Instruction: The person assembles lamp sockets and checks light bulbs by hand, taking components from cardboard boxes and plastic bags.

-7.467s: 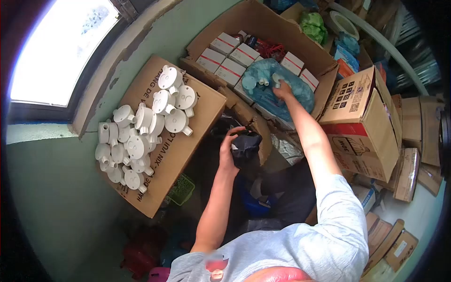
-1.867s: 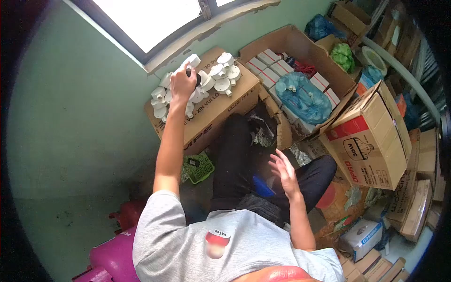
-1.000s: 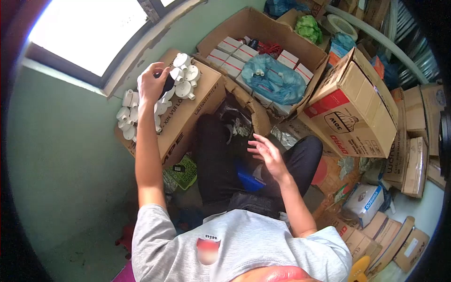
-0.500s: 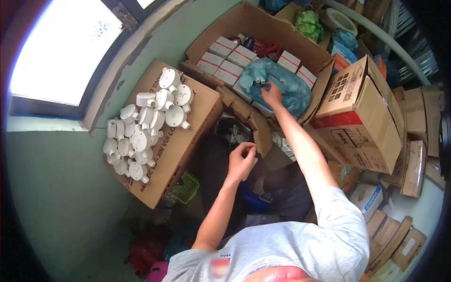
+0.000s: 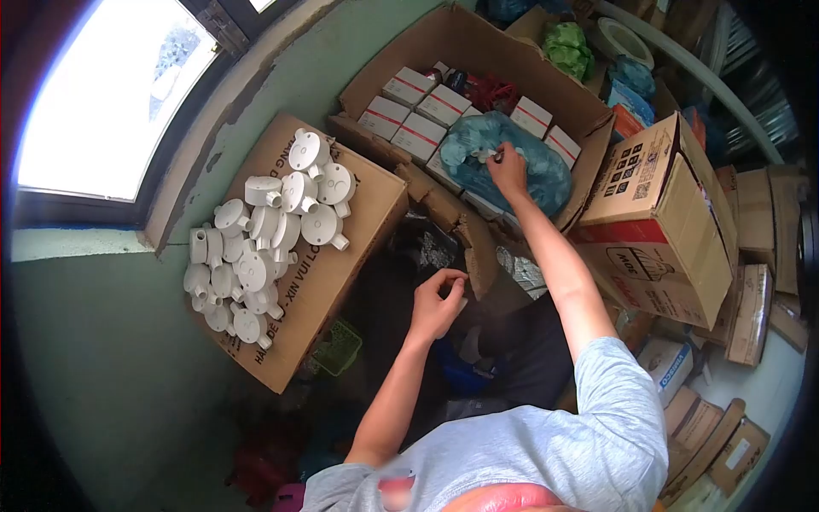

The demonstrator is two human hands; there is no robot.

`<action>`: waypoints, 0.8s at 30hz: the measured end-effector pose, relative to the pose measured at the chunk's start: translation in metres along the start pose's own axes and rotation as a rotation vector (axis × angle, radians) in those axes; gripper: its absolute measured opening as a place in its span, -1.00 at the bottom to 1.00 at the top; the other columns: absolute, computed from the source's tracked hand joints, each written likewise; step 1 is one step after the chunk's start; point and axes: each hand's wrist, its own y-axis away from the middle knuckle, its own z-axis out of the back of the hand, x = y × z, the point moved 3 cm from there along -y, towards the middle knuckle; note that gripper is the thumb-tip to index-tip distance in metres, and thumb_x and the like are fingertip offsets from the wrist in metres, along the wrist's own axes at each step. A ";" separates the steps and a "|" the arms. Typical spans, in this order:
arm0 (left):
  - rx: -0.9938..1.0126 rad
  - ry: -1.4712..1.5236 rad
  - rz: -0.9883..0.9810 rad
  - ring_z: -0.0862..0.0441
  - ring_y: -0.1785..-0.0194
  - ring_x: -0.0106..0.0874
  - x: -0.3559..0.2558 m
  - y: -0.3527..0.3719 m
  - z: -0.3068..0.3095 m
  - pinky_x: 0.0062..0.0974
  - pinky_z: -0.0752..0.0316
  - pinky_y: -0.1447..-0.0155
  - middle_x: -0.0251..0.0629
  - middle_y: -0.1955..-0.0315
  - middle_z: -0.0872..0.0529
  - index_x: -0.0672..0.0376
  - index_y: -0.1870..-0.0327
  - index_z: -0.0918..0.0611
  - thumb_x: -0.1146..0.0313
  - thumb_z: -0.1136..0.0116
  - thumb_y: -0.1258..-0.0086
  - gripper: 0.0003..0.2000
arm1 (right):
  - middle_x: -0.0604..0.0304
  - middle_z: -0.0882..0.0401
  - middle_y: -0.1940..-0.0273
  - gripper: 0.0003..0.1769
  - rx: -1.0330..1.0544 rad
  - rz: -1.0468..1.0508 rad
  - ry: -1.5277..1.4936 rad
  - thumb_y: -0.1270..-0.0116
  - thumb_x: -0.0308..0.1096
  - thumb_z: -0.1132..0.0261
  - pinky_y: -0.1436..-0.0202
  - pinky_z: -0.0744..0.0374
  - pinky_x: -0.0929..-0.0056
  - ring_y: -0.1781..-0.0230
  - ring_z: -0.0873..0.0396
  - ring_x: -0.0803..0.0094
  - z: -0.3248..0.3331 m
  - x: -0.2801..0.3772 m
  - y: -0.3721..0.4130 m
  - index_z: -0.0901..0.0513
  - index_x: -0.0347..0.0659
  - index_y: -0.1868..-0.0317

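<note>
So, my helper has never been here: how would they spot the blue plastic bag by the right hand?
Find the large open carton holding white boxes with red stripes. On those boxes, at the right hand, lies the blue plastic bag: soft, crumpled and translucent, unlike its stiff, square-edged neighbours.

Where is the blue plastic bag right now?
In the head view, the blue plastic bag sits upper right of centre, inside the open carton on red-striped white boxes, with the right hand at it.
</note>
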 end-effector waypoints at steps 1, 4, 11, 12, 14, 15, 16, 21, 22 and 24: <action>0.000 -0.001 -0.003 -0.75 0.07 -0.47 0.002 0.001 -0.002 -0.43 -0.59 -0.10 -0.27 0.22 -0.85 0.23 -0.01 -0.80 0.36 -0.26 -0.58 -0.82 | -0.18 -0.73 0.22 -0.73 0.034 0.033 0.030 -0.35 -0.35 -0.42 0.03 -0.67 -0.04 0.10 -0.73 -0.20 0.012 0.005 0.004 -0.61 -0.29 0.05; -0.025 -0.021 -0.050 -0.76 0.07 -0.46 0.000 0.002 0.000 -0.42 -0.59 -0.10 -0.27 0.22 -0.85 0.24 -0.01 -0.80 0.36 -0.26 -0.57 -0.82 | -0.18 -0.72 0.15 -0.72 0.064 0.177 0.118 -0.37 -0.37 -0.39 0.03 -0.67 -0.09 0.06 -0.72 -0.21 0.039 0.020 0.019 -0.62 -0.30 -0.02; -0.033 -0.065 -0.097 -0.75 0.07 -0.48 0.009 0.007 -0.005 -0.41 -0.60 -0.10 -0.27 0.22 -0.84 0.26 -0.01 -0.80 0.35 -0.25 -0.58 -0.80 | -0.12 -0.71 0.07 -0.78 0.050 0.571 0.091 -0.45 -0.48 -0.26 0.08 -0.69 -0.11 0.08 -0.72 -0.20 0.118 0.069 0.060 -0.61 -0.24 -0.07; -0.023 -0.027 -0.079 -0.74 0.06 -0.49 0.010 0.007 -0.005 -0.42 -0.59 -0.12 -0.29 0.20 -0.84 0.26 -0.01 -0.81 0.34 -0.24 -0.59 -0.79 | -0.12 -0.71 0.07 -0.78 0.041 0.578 0.089 -0.45 -0.48 -0.26 0.08 -0.69 -0.11 0.08 -0.72 -0.20 0.130 0.078 0.068 -0.61 -0.24 -0.07; -0.077 0.114 -0.036 -0.73 0.07 -0.49 0.011 0.007 0.000 -0.44 -0.58 -0.12 -0.31 0.21 -0.83 0.24 -0.01 -0.81 0.33 -0.23 -0.60 -0.79 | -0.05 -0.71 0.07 -0.78 0.008 0.538 -0.055 -0.45 -0.53 -0.30 0.10 -0.72 -0.01 0.12 -0.75 -0.12 0.161 0.095 0.093 -0.62 -0.23 -0.06; -0.129 0.258 0.017 -0.73 0.08 -0.50 0.011 0.006 0.004 -0.46 -0.56 -0.12 -0.33 0.22 -0.82 0.23 -0.02 -0.81 0.33 -0.21 -0.61 -0.79 | -0.05 -0.71 0.07 -0.78 0.002 0.542 -0.056 -0.45 -0.53 -0.30 0.10 -0.72 -0.01 0.12 -0.75 -0.12 0.176 0.107 0.107 -0.62 -0.23 -0.06; -0.138 0.353 0.043 -0.70 0.03 -0.51 0.009 0.006 0.010 -0.50 -0.53 -0.15 -0.37 0.15 -0.81 0.22 0.00 -0.82 0.33 -0.21 -0.62 -0.79 | -0.03 -0.72 0.07 -0.77 0.000 0.480 -0.147 -0.43 -0.55 -0.33 0.12 -0.73 0.05 0.14 -0.76 -0.06 0.191 0.118 0.122 -0.63 -0.22 -0.06; 0.024 1.104 0.031 -0.71 -0.27 -0.24 -0.017 0.014 0.018 -0.16 -0.61 -0.43 -0.16 -0.20 -0.74 0.15 -0.47 -0.54 0.14 -0.18 -0.60 -0.50 | 0.18 -0.75 0.04 -0.78 0.000 0.291 -0.577 -0.46 -0.58 -0.35 0.07 -0.76 0.48 0.05 -0.78 0.48 0.219 0.118 0.206 -0.67 -0.24 -0.08; 0.018 1.070 -0.055 -0.71 -0.29 -0.22 -0.034 0.020 0.014 -0.17 -0.62 -0.43 -0.13 -0.23 -0.73 0.16 -0.47 -0.54 0.14 -0.17 -0.60 -0.50 | 0.22 -0.74 0.02 -0.79 0.050 0.259 -0.692 -0.49 -0.57 -0.33 0.04 -0.75 0.50 0.02 -0.75 0.53 0.217 0.118 0.227 -0.67 -0.25 -0.09; 0.049 0.937 -0.194 -0.69 -0.32 -0.23 -0.059 0.037 -0.002 -0.21 -0.60 -0.42 -0.12 -0.29 -0.70 0.17 -0.49 -0.54 0.14 -0.14 -0.60 -0.48 | 0.27 -0.68 0.02 -0.78 0.128 0.200 -0.826 -0.55 -0.55 -0.27 0.10 -0.67 0.60 0.12 -0.68 0.62 0.210 0.121 0.267 -0.64 -0.26 -0.14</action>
